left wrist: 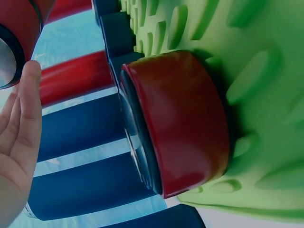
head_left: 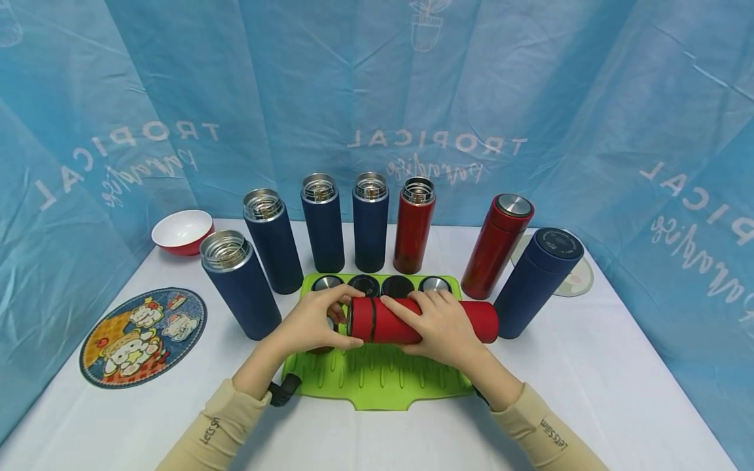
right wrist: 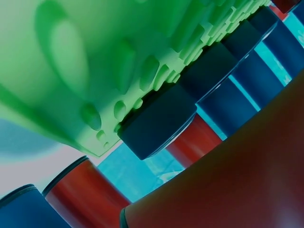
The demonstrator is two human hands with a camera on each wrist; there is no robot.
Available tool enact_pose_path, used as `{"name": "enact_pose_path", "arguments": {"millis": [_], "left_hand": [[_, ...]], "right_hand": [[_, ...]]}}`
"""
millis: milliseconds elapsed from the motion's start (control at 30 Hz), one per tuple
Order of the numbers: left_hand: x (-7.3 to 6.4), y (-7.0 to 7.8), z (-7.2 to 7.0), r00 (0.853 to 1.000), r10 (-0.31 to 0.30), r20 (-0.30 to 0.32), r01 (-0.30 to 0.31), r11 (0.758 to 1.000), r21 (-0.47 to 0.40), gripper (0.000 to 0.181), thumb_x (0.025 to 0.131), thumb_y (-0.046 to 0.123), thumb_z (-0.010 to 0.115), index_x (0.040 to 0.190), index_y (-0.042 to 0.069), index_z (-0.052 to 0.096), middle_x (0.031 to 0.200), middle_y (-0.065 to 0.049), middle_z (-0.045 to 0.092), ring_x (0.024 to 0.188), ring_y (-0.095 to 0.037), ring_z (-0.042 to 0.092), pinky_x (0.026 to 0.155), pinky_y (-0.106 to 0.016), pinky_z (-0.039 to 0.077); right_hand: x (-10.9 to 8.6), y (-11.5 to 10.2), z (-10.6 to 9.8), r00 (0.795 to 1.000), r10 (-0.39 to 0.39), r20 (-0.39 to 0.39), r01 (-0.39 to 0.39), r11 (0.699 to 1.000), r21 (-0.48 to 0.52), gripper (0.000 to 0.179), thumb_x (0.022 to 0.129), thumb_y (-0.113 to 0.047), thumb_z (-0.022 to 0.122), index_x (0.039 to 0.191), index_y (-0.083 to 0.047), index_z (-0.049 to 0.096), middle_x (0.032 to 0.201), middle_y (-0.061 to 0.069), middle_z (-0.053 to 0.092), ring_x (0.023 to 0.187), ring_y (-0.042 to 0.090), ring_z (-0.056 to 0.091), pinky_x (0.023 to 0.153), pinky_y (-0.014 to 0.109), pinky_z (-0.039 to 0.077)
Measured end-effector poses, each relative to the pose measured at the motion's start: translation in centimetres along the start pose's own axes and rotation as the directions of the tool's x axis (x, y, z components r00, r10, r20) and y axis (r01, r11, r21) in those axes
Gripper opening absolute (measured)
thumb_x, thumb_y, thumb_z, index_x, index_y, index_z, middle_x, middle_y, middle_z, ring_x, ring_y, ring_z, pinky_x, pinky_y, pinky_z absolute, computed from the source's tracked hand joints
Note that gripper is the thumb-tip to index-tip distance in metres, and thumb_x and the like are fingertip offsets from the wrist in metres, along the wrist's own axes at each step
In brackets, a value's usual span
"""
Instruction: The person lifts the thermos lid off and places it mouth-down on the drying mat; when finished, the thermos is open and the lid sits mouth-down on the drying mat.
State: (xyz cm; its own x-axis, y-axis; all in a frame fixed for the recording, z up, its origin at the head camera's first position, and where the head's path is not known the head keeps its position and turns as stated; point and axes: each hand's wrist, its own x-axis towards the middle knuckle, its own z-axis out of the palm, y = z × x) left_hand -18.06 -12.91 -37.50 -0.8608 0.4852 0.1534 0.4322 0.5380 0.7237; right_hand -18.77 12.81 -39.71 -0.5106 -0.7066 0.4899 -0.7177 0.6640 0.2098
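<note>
My right hand (head_left: 444, 327) grips the body of a red thermos (head_left: 480, 320), which lies sideways above a green mat (head_left: 406, 379). At its left end, the thumb and forefinger of my left hand (head_left: 312, 320) span the thermos's lid (head_left: 360, 319) from both sides. In the left wrist view a fingertip touches the edge of this steel-topped lid (left wrist: 5, 59). A loose red lid (left wrist: 185, 123) stands on the mat below, largely hidden by my left hand in the head view. Several lids, including a steel-topped one (head_left: 435, 284), line the mat's back edge.
Blue open thermoses (head_left: 238, 288) and a red open one (head_left: 413, 229) curve around the mat's left and back. A lidded red thermos (head_left: 495, 245) and a blue one (head_left: 536, 281) stand at right. A bowl (head_left: 182, 232) and a cartoon placemat (head_left: 144, 337) lie left.
</note>
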Motion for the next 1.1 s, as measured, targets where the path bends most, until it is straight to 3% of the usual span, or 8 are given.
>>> {"name": "enact_pose_path", "arguments": {"millis": [267,367,500,633,767,867,1000,1100], "left_hand": [[0.0,0.4,0.2,0.996,-0.082,-0.025,0.083,0.996,0.042,0.055,0.069,0.035,0.079,0.117,0.021,0.055,0.088,0.001,0.063,0.057,-0.010,0.053,0.052,-0.028,0.046],[0.1,0.3,0.4,0.988,-0.151,-0.013,0.151,0.988,-0.038,0.048,0.076,0.033,0.074,0.116,0.015,0.055,0.081,-0.003,0.063,0.057,-0.015,0.054,0.053,-0.029,0.045],[0.2,0.1,0.7,0.967,-0.255,0.026,0.255,0.952,-0.167,0.042,0.086,0.032,0.064,0.116,0.006,0.052,0.068,-0.009,0.059,0.060,-0.023,0.057,0.056,-0.030,0.042],[0.1,0.0,0.8,0.960,-0.264,0.090,0.277,0.937,-0.213,0.046,0.091,0.040,0.054,0.124,0.009,0.048,0.072,-0.012,0.059,0.065,-0.030,0.056,0.058,-0.031,0.043],[-0.1,0.0,0.8,0.978,-0.167,0.128,0.197,0.941,-0.275,0.058,0.090,0.036,0.058,0.139,0.015,0.034,0.113,-0.013,0.055,0.093,-0.031,0.056,0.074,-0.039,0.049],[-0.3,0.0,1.0,0.996,-0.047,0.074,0.065,0.959,-0.276,0.079,0.079,0.023,0.073,0.143,0.016,0.027,0.138,-0.009,0.036,0.119,-0.029,0.044,0.092,-0.044,0.044],[-0.4,0.2,1.1,0.996,0.090,-0.017,-0.091,0.961,-0.263,0.085,0.068,0.007,0.081,0.138,0.015,0.034,0.141,-0.007,0.031,0.124,-0.027,0.037,0.097,-0.043,0.042],[-0.3,0.3,1.0,0.991,0.126,-0.039,-0.132,0.947,-0.293,0.076,0.068,0.000,0.079,0.132,0.014,0.041,0.138,-0.008,0.034,0.123,-0.026,0.038,0.094,-0.040,0.045]], "right_hand": [[-0.1,0.0,0.1,1.000,-0.007,-0.016,0.007,1.000,-0.010,0.089,0.059,-0.051,0.081,0.136,-0.028,0.044,0.099,0.009,0.062,0.087,0.026,0.060,0.079,0.040,0.046],[0.0,0.0,0.1,0.999,-0.023,-0.040,0.021,0.999,-0.039,0.089,0.059,-0.051,0.080,0.136,-0.028,0.044,0.100,0.010,0.062,0.087,0.027,0.060,0.079,0.041,0.046],[0.2,0.1,0.0,0.994,-0.059,-0.089,0.051,0.994,-0.095,0.088,0.058,-0.052,0.080,0.136,-0.028,0.045,0.100,0.011,0.062,0.085,0.027,0.060,0.077,0.041,0.047],[0.4,0.3,-0.1,0.991,-0.075,-0.113,0.062,0.992,-0.112,0.088,0.057,-0.051,0.081,0.134,-0.027,0.047,0.098,0.011,0.062,0.083,0.027,0.061,0.075,0.041,0.047],[0.4,0.4,-0.1,0.992,-0.070,-0.103,0.060,0.993,-0.100,0.088,0.057,-0.052,0.080,0.134,-0.027,0.047,0.097,0.011,0.063,0.083,0.028,0.061,0.075,0.040,0.048],[0.3,0.5,-0.1,0.994,-0.062,-0.092,0.053,0.994,-0.099,0.088,0.057,-0.054,0.080,0.134,-0.027,0.046,0.098,0.012,0.062,0.083,0.028,0.061,0.076,0.040,0.048],[0.3,0.6,0.0,0.995,-0.047,-0.086,0.039,0.994,-0.098,0.089,0.057,-0.054,0.080,0.135,-0.028,0.045,0.098,0.012,0.062,0.084,0.028,0.060,0.076,0.040,0.048],[0.2,0.6,-0.1,0.996,-0.036,-0.087,0.028,0.995,-0.091,0.090,0.057,-0.054,0.080,0.135,-0.028,0.045,0.100,0.012,0.061,0.086,0.028,0.060,0.076,0.040,0.047]]}}
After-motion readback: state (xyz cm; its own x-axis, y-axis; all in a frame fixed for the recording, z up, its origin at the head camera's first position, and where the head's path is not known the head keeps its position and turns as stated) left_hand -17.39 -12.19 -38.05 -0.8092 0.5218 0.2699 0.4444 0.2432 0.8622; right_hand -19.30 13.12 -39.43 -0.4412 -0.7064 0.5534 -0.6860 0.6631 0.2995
